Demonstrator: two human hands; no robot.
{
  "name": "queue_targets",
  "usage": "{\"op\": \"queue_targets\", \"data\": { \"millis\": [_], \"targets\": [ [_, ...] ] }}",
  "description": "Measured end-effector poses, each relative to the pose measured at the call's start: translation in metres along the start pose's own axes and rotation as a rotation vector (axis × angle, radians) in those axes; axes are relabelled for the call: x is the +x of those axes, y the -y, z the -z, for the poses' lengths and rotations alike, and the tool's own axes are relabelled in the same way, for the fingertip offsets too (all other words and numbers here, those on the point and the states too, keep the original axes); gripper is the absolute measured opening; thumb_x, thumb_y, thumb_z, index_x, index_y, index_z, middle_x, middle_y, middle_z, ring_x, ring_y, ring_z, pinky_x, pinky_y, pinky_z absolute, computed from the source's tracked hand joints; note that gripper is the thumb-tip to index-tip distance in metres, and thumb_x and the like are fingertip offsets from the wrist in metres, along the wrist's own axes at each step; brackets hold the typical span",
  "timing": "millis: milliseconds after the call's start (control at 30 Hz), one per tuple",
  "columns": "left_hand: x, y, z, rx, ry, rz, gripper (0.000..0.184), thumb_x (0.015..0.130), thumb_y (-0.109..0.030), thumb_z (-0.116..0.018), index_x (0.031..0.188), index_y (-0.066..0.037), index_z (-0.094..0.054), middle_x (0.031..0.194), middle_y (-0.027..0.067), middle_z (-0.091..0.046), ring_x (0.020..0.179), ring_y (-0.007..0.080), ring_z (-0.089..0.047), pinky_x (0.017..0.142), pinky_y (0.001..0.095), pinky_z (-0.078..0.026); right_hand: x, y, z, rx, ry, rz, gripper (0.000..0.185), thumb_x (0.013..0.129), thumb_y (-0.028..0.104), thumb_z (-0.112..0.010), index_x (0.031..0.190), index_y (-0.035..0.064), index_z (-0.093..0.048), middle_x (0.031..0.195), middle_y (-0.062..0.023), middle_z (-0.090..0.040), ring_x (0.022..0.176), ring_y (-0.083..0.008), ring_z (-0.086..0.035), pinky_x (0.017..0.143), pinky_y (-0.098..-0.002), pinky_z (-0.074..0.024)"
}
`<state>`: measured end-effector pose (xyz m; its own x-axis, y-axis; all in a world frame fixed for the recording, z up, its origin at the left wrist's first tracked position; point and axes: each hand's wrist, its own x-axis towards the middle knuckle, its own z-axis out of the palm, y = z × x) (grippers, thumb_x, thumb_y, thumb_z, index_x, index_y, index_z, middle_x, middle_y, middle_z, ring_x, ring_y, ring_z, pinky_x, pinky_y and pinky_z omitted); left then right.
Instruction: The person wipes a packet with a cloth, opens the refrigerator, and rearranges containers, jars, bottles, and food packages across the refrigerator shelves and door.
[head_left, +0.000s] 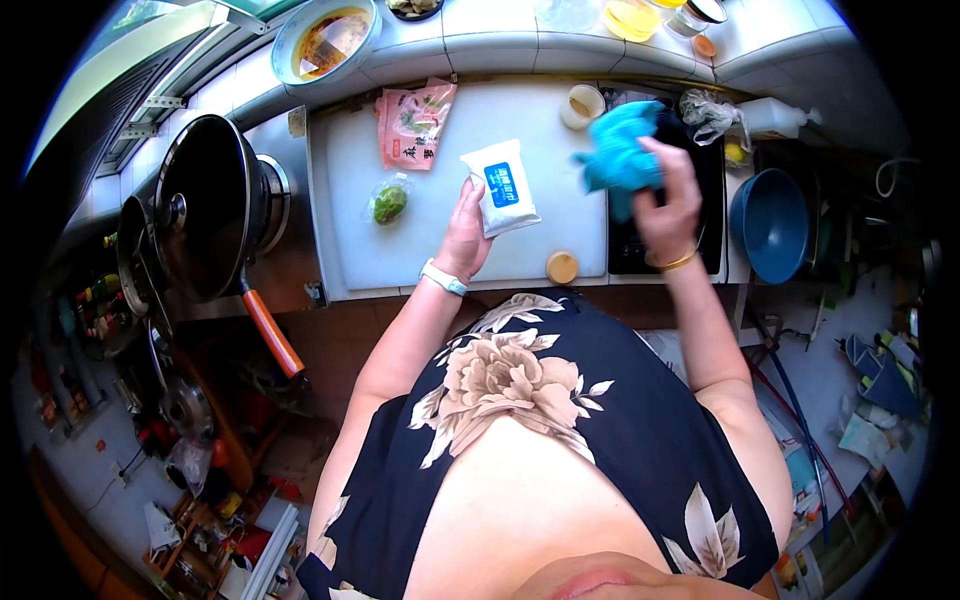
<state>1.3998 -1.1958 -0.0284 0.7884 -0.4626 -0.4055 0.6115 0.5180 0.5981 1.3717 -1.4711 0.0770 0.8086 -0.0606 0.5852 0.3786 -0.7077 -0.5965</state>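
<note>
My left hand (466, 232) grips a white wet-wipes pack (503, 188) with a blue label, held above the white countertop (380, 255). A crumpled blue cloth (622, 150) hangs from my right hand (671, 195), raised over the black cooktop (625, 250); the hand is slightly blurred. Left of the wipes pack lie a pink food packet (415, 125) and a small clear bag of something green (389, 204). Near the counter's front edge, between my hands, stands a small round tan-lidded container (562, 267). A pale cup (581, 106) is just behind the cloth.
At the left stand a dark wok or lidded pan (205, 210) and its orange handle (272, 328). A bowl of brown liquid (330, 45) rests on the tiled ledge. Right of the cooktop are a blue bowl (770, 225), a clear plastic bag (712, 115) and a white bottle (775, 118).
</note>
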Motion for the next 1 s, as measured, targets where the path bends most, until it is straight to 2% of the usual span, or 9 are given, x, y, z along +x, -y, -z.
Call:
{"op": "queue_targets", "data": {
  "millis": [67, 167, 333, 400, 733, 833, 867, 967, 1000],
  "targets": [
    [0.001, -0.002, -0.010, 0.012, 0.037, -0.008, 0.051, 0.108, -0.038, -0.039, 0.150, -0.010, -0.036, 0.145, 0.0086, -0.051, 0.131, 0.0246, -0.054, 0.110, 0.0444, -0.046, -0.015, 0.024, -0.043, 0.112, 0.156, -0.008, 0.058, 0.075, -0.002, -0.067, 0.132, 0.0077, -0.062, 0.126, -0.0173, -0.063, 0.113, -0.0342, -0.063, 0.099, -0.0416, -0.0508],
    [-0.004, 0.001, -0.029, -0.056, 0.125, -0.007, 0.073, 0.104, -0.064, -0.025, 0.157, -0.013, -0.027, 0.157, 0.0081, -0.040, 0.142, 0.0254, -0.043, 0.117, 0.0433, -0.037, -0.045, 0.042, -0.107, 0.006, 0.510, 0.100, 0.056, 0.083, 0.023, -0.073, 0.136, 0.0092, -0.060, 0.156, -0.0111, -0.044, 0.144, -0.0316, -0.040, 0.116, -0.0472, -0.0314],
    [-0.025, -0.001, -0.044, -0.033, 0.012, 0.041, 0.090, 0.094, -0.080, -0.021, 0.160, -0.020, -0.019, 0.163, 0.0072, -0.028, 0.150, 0.0257, -0.030, 0.119, 0.0483, -0.031, -0.024, 0.030, -0.152, -0.008, 0.470, 0.129, 0.049, 0.090, 0.030, -0.066, 0.133, 0.0074, -0.061, 0.154, -0.0099, -0.046, 0.144, -0.0315, -0.041, 0.115, -0.0475, -0.0326],
    [-0.028, 0.005, -0.050, -0.023, 0.065, -0.004, 0.093, 0.091, -0.084, -0.019, 0.161, -0.022, -0.015, 0.163, 0.0075, -0.028, 0.150, 0.0279, -0.029, 0.119, 0.0510, -0.028, -0.013, 0.020, -0.169, 0.078, 0.443, -0.205, 0.049, 0.093, 0.029, -0.064, 0.135, 0.0052, -0.058, 0.149, -0.0123, -0.052, 0.141, -0.0340, -0.044, 0.112, -0.0471, -0.0357],
    [-0.024, -0.019, -0.011, -0.205, -0.094, -0.110, 0.096, 0.092, -0.083, -0.021, 0.157, -0.014, -0.027, 0.160, 0.0098, -0.033, 0.148, 0.0290, -0.032, 0.121, 0.0495, -0.027, -0.051, 0.061, -0.157, 0.183, 0.506, 0.060, 0.057, 0.090, 0.019, -0.066, 0.144, 0.0071, -0.051, 0.155, -0.0108, -0.045, 0.146, -0.0348, -0.037, 0.118, -0.0494, -0.0309],
    [-0.033, -0.012, -0.035, -0.042, -0.105, -0.200, 0.089, 0.094, -0.080, -0.023, 0.160, -0.020, -0.018, 0.163, 0.0057, -0.027, 0.149, 0.0262, -0.029, 0.120, 0.0480, -0.027, -0.017, 0.041, -0.179, 0.109, 0.392, -0.012, 0.050, 0.092, 0.022, -0.064, 0.139, 0.0088, -0.056, 0.150, -0.0120, -0.051, 0.143, -0.0383, -0.040, 0.115, -0.0512, -0.0339],
    [-0.033, -0.007, -0.030, -0.135, 0.026, -0.199, 0.072, 0.103, -0.063, -0.033, 0.159, -0.019, -0.019, 0.159, 0.0062, -0.033, 0.148, 0.0244, -0.033, 0.119, 0.0460, -0.030, -0.012, 0.028, -0.186, 0.093, 0.392, -0.086, 0.044, 0.095, 0.022, -0.062, 0.136, 0.0073, -0.059, 0.144, -0.0163, -0.055, 0.141, -0.0406, -0.041, 0.114, -0.0498, -0.0348],
    [-0.036, -0.001, -0.025, -0.096, -0.150, -0.200, 0.050, 0.104, -0.014, -0.054, 0.150, -0.013, -0.033, 0.141, 0.0085, -0.052, 0.134, 0.0246, -0.052, 0.107, 0.0407, -0.048, -0.012, -0.025, -0.205, 0.315, 0.343, -0.424, 0.033, 0.099, 0.025, -0.060, 0.123, 0.0025, -0.067, 0.125, -0.0202, -0.066, 0.122, -0.0367, -0.059, 0.103, -0.0413, -0.0460],
    [-0.036, -0.006, -0.021, -0.095, -0.153, -0.205, 0.050, 0.104, -0.014, -0.054, 0.150, -0.013, -0.033, 0.141, 0.0085, -0.052, 0.134, 0.0246, -0.052, 0.107, 0.0407, -0.048, -0.011, -0.039, -0.201, 0.428, 0.303, -0.485, 0.032, 0.100, 0.026, -0.060, 0.118, 0.0010, -0.069, 0.118, -0.0197, -0.070, 0.112, -0.0327, -0.066, 0.097, -0.0375, -0.0500]
  ]
}}
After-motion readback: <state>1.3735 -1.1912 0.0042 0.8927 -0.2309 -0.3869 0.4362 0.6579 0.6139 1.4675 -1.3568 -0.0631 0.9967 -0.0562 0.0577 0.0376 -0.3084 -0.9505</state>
